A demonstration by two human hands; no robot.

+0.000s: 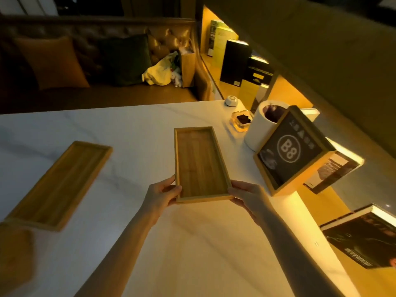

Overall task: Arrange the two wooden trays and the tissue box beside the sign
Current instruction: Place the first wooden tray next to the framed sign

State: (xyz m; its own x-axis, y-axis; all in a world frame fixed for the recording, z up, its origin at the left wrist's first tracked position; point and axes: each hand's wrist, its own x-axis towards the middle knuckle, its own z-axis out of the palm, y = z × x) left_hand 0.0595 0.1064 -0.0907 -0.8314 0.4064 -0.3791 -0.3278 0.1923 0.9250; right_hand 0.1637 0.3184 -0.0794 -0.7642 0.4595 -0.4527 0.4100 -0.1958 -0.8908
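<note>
I hold a long wooden tray by its near end over the white table. My left hand grips its near left corner and my right hand grips its near right corner. The tray lies just left of the wood-framed "B8" sign. A second wooden tray rests flat on the table at the left, apart from both hands. A blurred brown object at the lower left edge may be the tissue box; I cannot tell.
A white cylindrical container stands behind the sign, with a glass ashtray and a small white device further back. Books lie on the lit shelf at the right. A sofa with cushions runs behind the table.
</note>
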